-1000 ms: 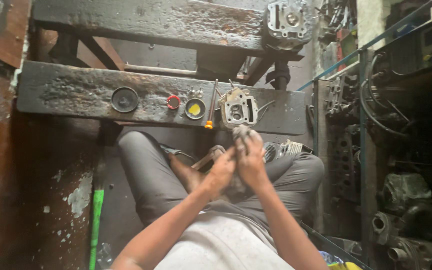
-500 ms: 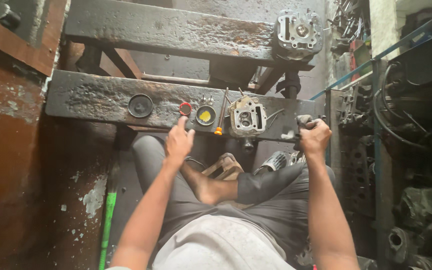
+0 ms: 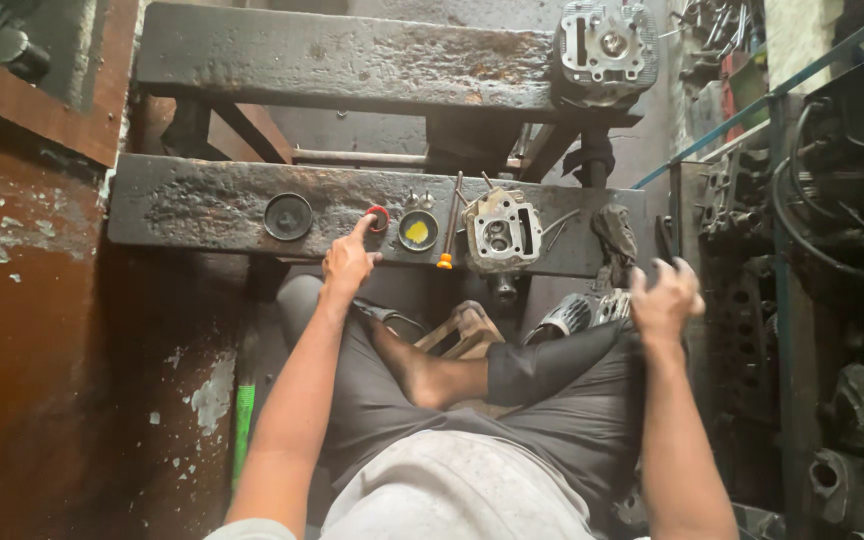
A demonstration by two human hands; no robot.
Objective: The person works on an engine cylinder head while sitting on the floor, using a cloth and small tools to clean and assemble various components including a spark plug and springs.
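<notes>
Moved: since half a second ago the left hand [image 3: 349, 262] has stayed up at the bench while the right hand [image 3: 664, 297] has dropped away from the bench end.
Red ring [image 3: 377, 217]: on the blackened wooden bench [image 3: 202, 205], touched by the left forefinger.
Left fingers: forefinger out, the others curled.
Right fingers: spread apart, holding nothing.
Beside the ring: small tin of yellow paste [image 3: 418, 231], orange-handled screwdriver [image 3: 449, 225], cylinder head [image 3: 502, 231].
Further left: dark round cap [image 3: 288, 216].
Upper beam: second cylinder head [image 3: 606, 42].

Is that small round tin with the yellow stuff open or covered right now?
Open. The round tin on the bench shows its yellow contents from above, with no lid over it. The left hand points at the red ring beside it.
</notes>
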